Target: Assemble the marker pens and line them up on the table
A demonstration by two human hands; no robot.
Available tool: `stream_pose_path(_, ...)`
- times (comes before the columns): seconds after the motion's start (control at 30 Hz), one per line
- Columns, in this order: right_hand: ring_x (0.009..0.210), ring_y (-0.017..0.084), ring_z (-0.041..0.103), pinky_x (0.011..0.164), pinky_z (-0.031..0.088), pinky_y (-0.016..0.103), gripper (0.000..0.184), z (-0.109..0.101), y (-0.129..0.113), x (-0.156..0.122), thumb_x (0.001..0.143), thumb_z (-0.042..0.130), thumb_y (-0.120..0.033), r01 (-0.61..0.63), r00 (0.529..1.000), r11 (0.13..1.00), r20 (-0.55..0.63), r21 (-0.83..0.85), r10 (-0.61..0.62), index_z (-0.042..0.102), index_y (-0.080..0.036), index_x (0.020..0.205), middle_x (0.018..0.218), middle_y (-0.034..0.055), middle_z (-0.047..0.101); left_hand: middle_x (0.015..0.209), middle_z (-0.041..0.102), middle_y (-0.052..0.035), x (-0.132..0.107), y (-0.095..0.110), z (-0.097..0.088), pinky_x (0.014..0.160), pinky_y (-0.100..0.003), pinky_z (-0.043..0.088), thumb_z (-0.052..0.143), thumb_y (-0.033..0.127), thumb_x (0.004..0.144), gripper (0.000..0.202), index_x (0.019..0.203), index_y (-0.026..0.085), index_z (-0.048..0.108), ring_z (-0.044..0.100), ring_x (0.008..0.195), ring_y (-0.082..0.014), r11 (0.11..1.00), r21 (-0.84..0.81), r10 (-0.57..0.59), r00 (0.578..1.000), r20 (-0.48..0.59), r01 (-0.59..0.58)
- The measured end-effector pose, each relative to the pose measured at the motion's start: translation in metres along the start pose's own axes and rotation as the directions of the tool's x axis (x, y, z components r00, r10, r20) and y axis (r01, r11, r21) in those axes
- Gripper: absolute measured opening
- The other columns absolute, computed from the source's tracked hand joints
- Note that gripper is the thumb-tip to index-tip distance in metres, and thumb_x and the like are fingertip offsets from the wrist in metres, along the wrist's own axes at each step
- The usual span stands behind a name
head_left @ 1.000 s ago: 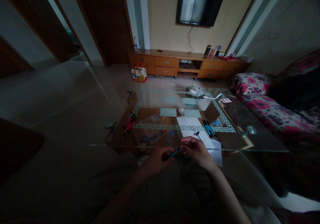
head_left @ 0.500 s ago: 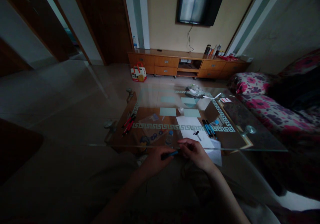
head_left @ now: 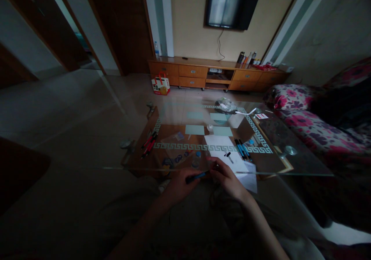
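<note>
My left hand (head_left: 182, 182) is closed round a blue and black marker (head_left: 198, 176), held low at the near edge of the glass table. Close to the marker's right end is my right hand (head_left: 223, 177), its thumb and fingers pinched together; what sits between them is hidden. Beyond the right hand, a white sheet of paper (head_left: 214, 142) lies on the glass, with a small black-and-clear pen part (head_left: 229, 157) on it. Several blue and black markers (head_left: 242, 150) lie right of the paper, and several red and black markers (head_left: 149, 145) lie at the left.
The glass table (head_left: 301, 157) has a transparent bottle with a blue cap (head_left: 198, 153) near my hands. A clear plastic bag (head_left: 226, 104) rests at its far side. A floral sofa (head_left: 301, 121) stands on the right, a low wooden cabinet (head_left: 193, 76) beyond.
Both hands have risen very slightly, with the blue marker still in the left. The things on the table stay where they were.
</note>
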State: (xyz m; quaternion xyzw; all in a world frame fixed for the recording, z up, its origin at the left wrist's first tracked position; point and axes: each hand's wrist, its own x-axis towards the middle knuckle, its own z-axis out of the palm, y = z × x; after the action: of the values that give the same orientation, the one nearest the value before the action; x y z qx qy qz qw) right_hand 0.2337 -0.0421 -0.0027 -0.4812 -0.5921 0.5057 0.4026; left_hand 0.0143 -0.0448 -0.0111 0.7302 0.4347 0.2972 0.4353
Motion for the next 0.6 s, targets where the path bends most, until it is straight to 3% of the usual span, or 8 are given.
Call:
stream_pose_path(0.17, 0.082, 0.017, 0.057, 0.074, 0.046, 0.029, 0.04, 0.0003, -0.0055, -0.002, 0.088, 0.06, -0.031, -0.01, 0.998, 1.0, 0.06, -0.016, 0.011, 0.058, -0.023, 0.127, 0.09, 0.0025, 0.063, 0.115, 0.071, -0.0033, -0.0002, -0.0018, -0.0006, 0.096, -0.035, 0.047, 0.059, 0.022, 0.088, 0.031, 0.117, 0.025, 0.07, 0.064, 0.105, -0.0199, 1.0, -0.024, 0.021, 1.0, 0.015, -0.021)
stream_pose_path(0.4, 0.067, 0.014, 0.052, 0.062, 0.042, 0.026, 0.038, 0.0022, -0.0009, -0.0012, 0.094, 0.053, -0.044, -0.043, 0.996, 0.998, 0.078, -0.039, 0.046, 0.06, -0.019, 0.123, 0.081, 0.0021, 0.061, 0.112, 0.072, -0.0022, -0.0004, -0.003, -0.0004, 0.094, -0.033, 0.048, 0.061, 0.024, 0.088, 0.03, 0.116, 0.028, 0.071, 0.065, 0.102, -0.0197, 0.999, -0.013, 0.048, 0.999, -0.013, -0.048)
stream_pose_path(0.53, 0.083, 0.017, 0.055, 0.074, 0.045, 0.029, 0.037, 0.0006, 0.0, -0.001, 0.093, 0.055, -0.039, 0.012, 0.999, 0.997, 0.04, -0.072, -0.009, 0.06, -0.021, 0.124, 0.096, 0.0047, 0.062, 0.11, 0.073, -0.0024, -0.0006, -0.0012, -0.0011, 0.091, -0.032, 0.049, 0.06, 0.024, 0.089, 0.03, 0.116, 0.027, 0.071, 0.066, 0.099, -0.0197, 0.999, -0.007, 0.046, 0.999, -0.016, -0.046)
stream_pose_path(0.6, 0.084, 0.017, 0.055, 0.076, 0.044, 0.029, 0.038, -0.001, -0.0013, -0.0016, 0.09, 0.058, -0.034, 0.032, 0.999, 0.996, 0.037, -0.085, -0.029, 0.059, -0.021, 0.126, 0.094, 0.0035, 0.061, 0.112, 0.072, -0.0024, -0.0005, -0.0008, -0.0013, 0.093, -0.032, 0.049, 0.061, 0.023, 0.088, 0.03, 0.115, 0.027, 0.072, 0.065, 0.102, -0.0199, 0.999, -0.017, 0.048, 0.999, -0.019, -0.048)
